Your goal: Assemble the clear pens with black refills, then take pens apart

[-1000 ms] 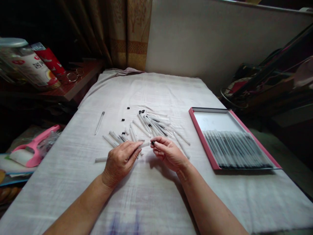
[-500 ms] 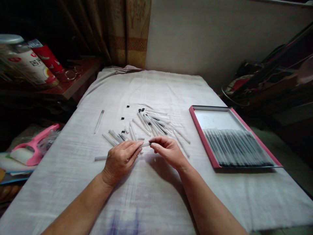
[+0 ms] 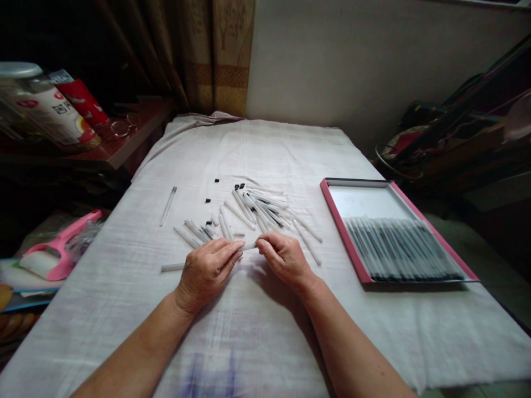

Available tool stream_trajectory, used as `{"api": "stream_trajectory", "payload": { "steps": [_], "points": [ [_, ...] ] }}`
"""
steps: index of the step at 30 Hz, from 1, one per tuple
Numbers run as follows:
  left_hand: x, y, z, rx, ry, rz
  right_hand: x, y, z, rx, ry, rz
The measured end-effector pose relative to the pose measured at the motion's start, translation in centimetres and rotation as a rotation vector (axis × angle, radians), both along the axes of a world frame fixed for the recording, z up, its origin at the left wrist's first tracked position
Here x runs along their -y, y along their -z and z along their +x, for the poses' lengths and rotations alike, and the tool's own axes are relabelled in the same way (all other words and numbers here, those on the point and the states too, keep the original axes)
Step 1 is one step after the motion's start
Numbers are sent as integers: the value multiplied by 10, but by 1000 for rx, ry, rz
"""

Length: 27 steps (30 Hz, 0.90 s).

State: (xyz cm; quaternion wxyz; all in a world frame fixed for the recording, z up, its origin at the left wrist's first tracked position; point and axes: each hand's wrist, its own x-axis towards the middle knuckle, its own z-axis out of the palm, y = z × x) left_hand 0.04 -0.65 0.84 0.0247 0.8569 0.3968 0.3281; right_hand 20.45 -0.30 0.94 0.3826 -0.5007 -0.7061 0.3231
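A slim clear pen [image 3: 249, 246] spans the gap between my two hands, low over the cloth. My left hand [image 3: 208, 266] is closed around its left part. The fingertips of my right hand [image 3: 282, 255] pinch its right end and cover it. Left of my left hand, a grey-tipped pen tube [image 3: 172, 267] shows, its other end hidden by the hand. Just beyond my hands lies a loose pile of clear pen tubes [image 3: 261, 213]. Small black caps [image 3: 208, 200] are scattered near the pile. A single pen [image 3: 168, 206] lies apart on the left.
A pink-edged box [image 3: 346, 232] on the right holds a row of pens [image 3: 404, 251]. The cloth-covered table [image 3: 290, 149] meets a wall. At left are pink-handled scissors [image 3: 62, 249], a lidded jar [image 3: 50, 110] and eyeglasses [image 3: 120, 127] on a wooden surface.
My right fingers have closed further over the pen's right end, hiding the black piece that showed there. The view has shifted very slightly; the loose pens and box stay put.
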Motion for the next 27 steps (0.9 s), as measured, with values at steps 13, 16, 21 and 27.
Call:
{"api": "stream_trajectory", "payload": {
  "steps": [13,16,21,27],
  "points": [
    [0,0,0,-10,1,-21,0,-1,0,23,-18,-21],
    [0,0,-1,-9,-5,-17,1,-4,3,-16,-71,-36],
    [0,0,-2,-24,-5,-25,0,-6,5,-36,-91,-49],
    [0,1,-1,-15,2,-11,-1,-3,3,0,-68,-36]
  ]
}}
